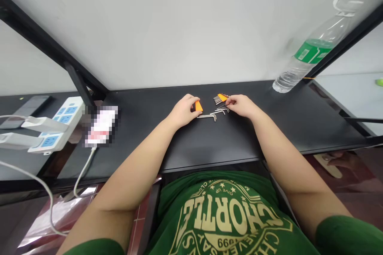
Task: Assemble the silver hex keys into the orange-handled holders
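My left hand (186, 110) pinches a small orange plastic holder (198, 106) between thumb and fingers, standing it on the black desk. By its thumb begins a row of loose L-shaped hex keys (209, 116), laid out toward the right with the smaller ones farther back. My right hand (241, 105) has its fingertips closed at the bent end of a thin hex key (222, 106) at the far end of that row. Just beyond those fingertips lies a second orange holder (222, 97) with several keys fitted in it; my fingers partly cover its right end.
A tall clear bottle (311, 53) with a green label stands at the back right by a black frame post. Left on the desk (203, 147) lies a phone (102, 126) on a white cable (85, 167). A white power strip (61, 123) with plugs sits farther left.
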`<state>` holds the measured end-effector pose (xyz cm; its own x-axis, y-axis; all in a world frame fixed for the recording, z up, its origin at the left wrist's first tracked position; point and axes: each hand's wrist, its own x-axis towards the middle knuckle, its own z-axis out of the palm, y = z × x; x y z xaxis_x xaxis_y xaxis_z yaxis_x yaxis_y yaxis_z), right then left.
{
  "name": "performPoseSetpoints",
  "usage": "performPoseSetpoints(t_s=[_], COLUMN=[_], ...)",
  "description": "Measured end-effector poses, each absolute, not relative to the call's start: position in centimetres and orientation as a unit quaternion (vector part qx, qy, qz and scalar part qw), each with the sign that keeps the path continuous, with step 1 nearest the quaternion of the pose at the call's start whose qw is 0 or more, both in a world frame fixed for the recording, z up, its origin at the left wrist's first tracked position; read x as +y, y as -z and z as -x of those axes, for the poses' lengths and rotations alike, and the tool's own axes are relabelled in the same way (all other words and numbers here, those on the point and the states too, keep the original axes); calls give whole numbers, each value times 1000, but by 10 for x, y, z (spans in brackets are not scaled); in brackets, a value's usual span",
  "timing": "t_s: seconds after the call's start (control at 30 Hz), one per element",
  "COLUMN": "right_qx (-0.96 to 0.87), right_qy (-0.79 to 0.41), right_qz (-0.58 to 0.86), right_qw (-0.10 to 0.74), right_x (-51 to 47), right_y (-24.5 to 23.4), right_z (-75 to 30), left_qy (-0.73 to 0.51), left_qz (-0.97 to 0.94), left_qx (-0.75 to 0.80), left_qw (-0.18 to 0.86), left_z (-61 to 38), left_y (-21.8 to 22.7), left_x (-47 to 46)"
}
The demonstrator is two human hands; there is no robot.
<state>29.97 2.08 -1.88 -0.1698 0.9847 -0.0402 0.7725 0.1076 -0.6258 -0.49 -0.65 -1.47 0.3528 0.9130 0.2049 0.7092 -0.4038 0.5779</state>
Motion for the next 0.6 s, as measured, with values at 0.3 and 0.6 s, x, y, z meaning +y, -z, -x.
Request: performPoseSetpoints(t_s=[0.3,0.6], right_qx=[-766,-784], right_qy=[-214,-237], right_qz=[581,557], right_qw=[173,136], right_x=[19,15], right_y=[13,6], right_z=[-295,-300], left_qy=[-251,-254], left_qz=[-796,-799], left_qx=[512,506], left_qw=[204,204], left_z=[4,6], left_y=[13,14], left_x=[-8,-7])
